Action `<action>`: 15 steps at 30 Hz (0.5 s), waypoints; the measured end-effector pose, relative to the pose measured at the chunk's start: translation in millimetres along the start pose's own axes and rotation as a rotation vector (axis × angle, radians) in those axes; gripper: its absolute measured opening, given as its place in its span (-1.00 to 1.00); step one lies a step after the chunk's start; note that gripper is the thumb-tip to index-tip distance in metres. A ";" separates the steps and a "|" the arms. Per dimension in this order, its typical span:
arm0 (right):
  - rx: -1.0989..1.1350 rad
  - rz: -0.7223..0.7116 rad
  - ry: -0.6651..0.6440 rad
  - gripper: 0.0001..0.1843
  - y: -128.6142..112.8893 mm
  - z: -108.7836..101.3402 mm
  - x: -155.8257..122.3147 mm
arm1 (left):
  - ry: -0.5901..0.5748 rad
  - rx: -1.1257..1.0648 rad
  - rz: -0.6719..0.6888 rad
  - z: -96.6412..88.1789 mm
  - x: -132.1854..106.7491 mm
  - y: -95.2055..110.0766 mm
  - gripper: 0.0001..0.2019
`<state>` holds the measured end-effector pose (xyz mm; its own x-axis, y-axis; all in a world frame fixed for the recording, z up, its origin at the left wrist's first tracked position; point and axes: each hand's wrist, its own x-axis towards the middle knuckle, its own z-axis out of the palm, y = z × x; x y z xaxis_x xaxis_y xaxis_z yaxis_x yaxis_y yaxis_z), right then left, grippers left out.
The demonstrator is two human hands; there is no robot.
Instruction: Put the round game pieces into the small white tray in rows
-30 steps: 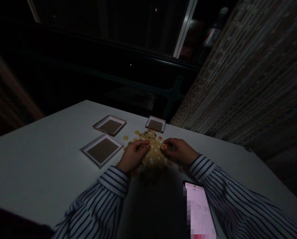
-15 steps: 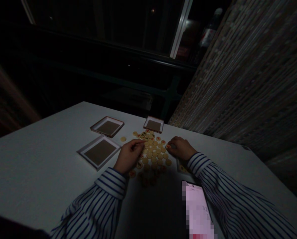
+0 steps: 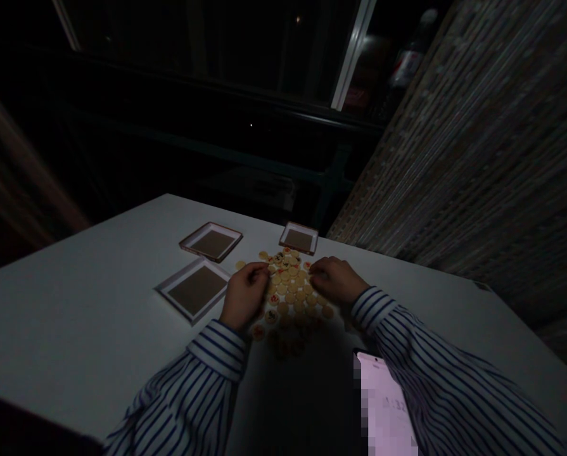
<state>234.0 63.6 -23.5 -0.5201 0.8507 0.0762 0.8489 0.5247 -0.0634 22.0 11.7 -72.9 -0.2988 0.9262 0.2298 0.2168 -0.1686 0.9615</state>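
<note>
Since the last look, my right hand (image 3: 335,280) has slid inward from the right edge of the pile and now sits over it, fingers curled down. My left hand (image 3: 244,296) has stayed at the pile's left side, its fingertips (image 3: 263,268) bunched together. My fingers hide whatever lies under them, so I cannot tell whether either hand holds anything.

Between my hands lies a loose heap of round cream discs (image 3: 290,292), flat game pieces marked in red and black. There are several dozen, too many to count exactly, and the nearest ones fade into my shadow. One lone disc (image 3: 240,265) sits apart on the left. The marks are too small to read.

Three square white-rimmed trays with brown bases surround the heap on the white table (image 3: 74,329): two to the left, one beyond it. A fourth dim shape (image 3: 348,325) by my right wrist is too dark to make out.

My two blue-striped white shirt sleeves (image 3: 183,396) run off the bottom of the view. A smartphone (image 3: 382,405) lies near my right forearm, cut off by the frame, its pink screen blurred. A brick wall (image 3: 454,158) rises on the right.
</note>
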 end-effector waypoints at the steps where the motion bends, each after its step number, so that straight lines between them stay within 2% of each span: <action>1: -0.008 -0.036 0.005 -0.71 -6.8 0.5 3.2 | 0.002 0.003 -0.004 0.0 0.2 -0.6 -0.72; 7: -0.077 -0.279 0.009 -0.74 -39.4 2.4 18.3 | 0.008 -0.003 -0.009 -0.3 0.8 -1.8 -0.71; 15: -0.113 -0.313 -0.015 -0.71 -42.5 11.2 29.4 | 0.028 -0.036 -0.010 0.2 2.0 -5.5 -0.69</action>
<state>181.6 66.7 -29.7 -0.7578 0.6497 0.0599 0.6525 0.7544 0.0714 20.4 14.6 -77.8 -0.3269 0.9182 0.2235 0.1802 -0.1716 0.9685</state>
